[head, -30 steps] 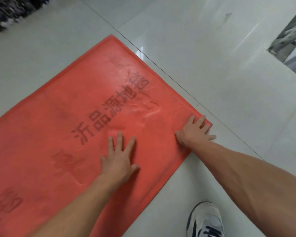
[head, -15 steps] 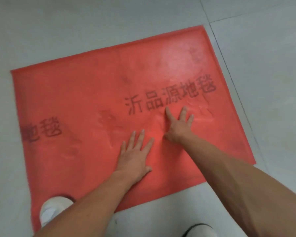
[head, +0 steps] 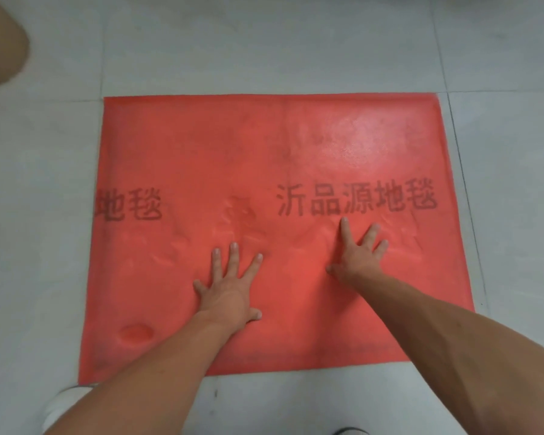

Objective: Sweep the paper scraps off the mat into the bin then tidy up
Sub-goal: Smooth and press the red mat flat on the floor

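- The pale grey tiled floor [head: 264,51] fills the view, with thin dark grout lines running along the right side and across behind the mat.
- A large rectangular red-orange mat of soft, slightly dimpled material [head: 201,152] lies flat on the floor, its edges roughly square to the view, with dark printed Chinese characters [head: 357,197] across its middle right and a cut-off pair at its left edge.
- Two bare forearms reach in from the bottom edge onto the near half of the mat.
- The left hand [head: 230,291] lies palm down on the mat near its middle, fingers spread and flat, gripping nothing.
- The right hand [head: 358,257] presses palm down just below the printed characters, fingers splayed, holding nothing; the two hands are apart.
- A white shoe [head: 62,406] shows at the mat's near left corner.
- A shallow round dent [head: 135,332] marks the mat near that corner.
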`<action>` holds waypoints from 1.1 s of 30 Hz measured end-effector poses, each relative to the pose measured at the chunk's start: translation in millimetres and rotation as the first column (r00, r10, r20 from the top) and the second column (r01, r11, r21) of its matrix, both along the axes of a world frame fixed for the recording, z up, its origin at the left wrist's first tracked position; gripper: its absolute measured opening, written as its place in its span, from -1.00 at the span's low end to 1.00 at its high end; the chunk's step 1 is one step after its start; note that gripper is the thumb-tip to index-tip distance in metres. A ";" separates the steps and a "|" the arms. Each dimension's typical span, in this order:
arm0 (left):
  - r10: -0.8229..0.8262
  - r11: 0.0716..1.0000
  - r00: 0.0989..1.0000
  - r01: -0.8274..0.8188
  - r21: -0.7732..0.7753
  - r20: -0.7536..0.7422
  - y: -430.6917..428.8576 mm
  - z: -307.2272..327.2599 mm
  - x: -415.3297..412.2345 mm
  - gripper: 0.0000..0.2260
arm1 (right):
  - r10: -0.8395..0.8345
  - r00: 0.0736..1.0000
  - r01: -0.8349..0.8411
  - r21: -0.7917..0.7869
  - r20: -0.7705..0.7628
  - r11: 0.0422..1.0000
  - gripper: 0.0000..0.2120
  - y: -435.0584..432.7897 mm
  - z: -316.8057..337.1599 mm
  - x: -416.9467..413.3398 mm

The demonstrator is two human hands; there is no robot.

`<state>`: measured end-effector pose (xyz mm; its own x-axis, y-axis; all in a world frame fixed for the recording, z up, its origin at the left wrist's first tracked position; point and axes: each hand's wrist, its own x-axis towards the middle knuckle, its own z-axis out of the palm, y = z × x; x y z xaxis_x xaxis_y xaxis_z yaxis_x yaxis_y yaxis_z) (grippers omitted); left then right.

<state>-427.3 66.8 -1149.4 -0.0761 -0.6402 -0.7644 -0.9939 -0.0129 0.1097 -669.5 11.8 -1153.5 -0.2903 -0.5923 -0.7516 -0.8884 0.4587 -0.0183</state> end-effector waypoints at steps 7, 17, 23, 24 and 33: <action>0.282 0.955 0.934 -0.294 0.024 0.219 35.4 17.0 94.5 0.18 | 0.062 0.994 -0.062 0.002 -0.089 0.998 0.04 1.2 0.2 -0.5; 0.352 0.929 0.917 -0.367 0.048 0.189 61.1 -4.9 138.0 0.25 | 0.355 0.935 -0.346 -0.177 0.022 0.921 -0.15 11.5 3.3 153.4; 0.364 0.931 0.928 -0.361 -0.059 0.074 70.4 -3.0 147.2 0.20 | 0.583 0.801 -0.551 -0.215 0.135 0.807 -0.19 21.5 9.4 248.3; 0.387 0.918 0.921 -0.379 -0.114 0.053 75.4 -2.2 153.4 0.18 | 0.619 0.774 -0.586 -0.223 0.130 0.779 -0.19 20.4 8.0 258.1; 0.620 0.782 0.784 -0.614 -0.107 0.031 121.2 -2.7 206.9 0.14 | 0.874 0.481 -0.828 -0.288 0.075 0.481 -0.25 13.3 -3.7 352.7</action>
